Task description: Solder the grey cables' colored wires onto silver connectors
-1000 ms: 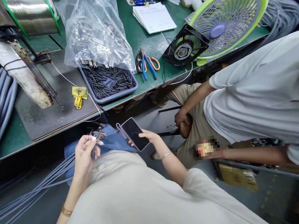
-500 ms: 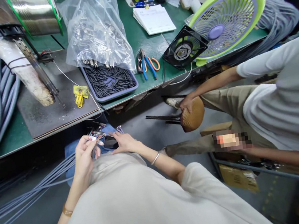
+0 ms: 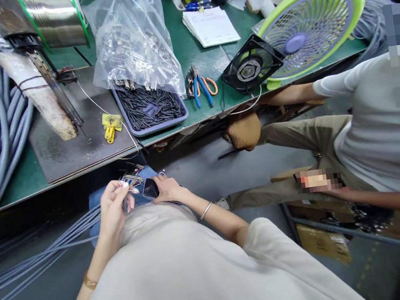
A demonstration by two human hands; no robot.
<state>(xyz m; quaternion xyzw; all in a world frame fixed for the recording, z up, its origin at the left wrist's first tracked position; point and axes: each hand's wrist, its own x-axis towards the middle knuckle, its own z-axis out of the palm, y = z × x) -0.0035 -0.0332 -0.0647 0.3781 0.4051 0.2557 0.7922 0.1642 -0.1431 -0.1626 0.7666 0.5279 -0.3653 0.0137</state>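
Note:
Over my lap, my left hand [image 3: 114, 200] is closed in a pinch on a cable end with thin coloured wires [image 3: 131, 184]; a small white piece shows at the fingertips. My right hand [image 3: 169, 189] grips the right side of a dark-screened phone [image 3: 150, 188], which lies on my lap against blue cloth. Just beyond the phone are several metal connectors [image 3: 133, 178], partly hidden by my hands. Grey cables [image 3: 73, 225] run from the left to behind my left wrist.
On the green bench stand a solder spool [image 3: 55, 19], a purple tray [image 3: 160, 125] of black sleeves, a bag of metal parts [image 3: 134, 45], pliers [image 3: 199, 86] and a fan [image 3: 316, 26]. A co-worker [image 3: 386, 135] at right has one arm near a stool [image 3: 245, 131].
My right hand has shifted slightly and more of the phone's screen shows. The co-worker's stool has moved toward the bench. My left hand stays in place.

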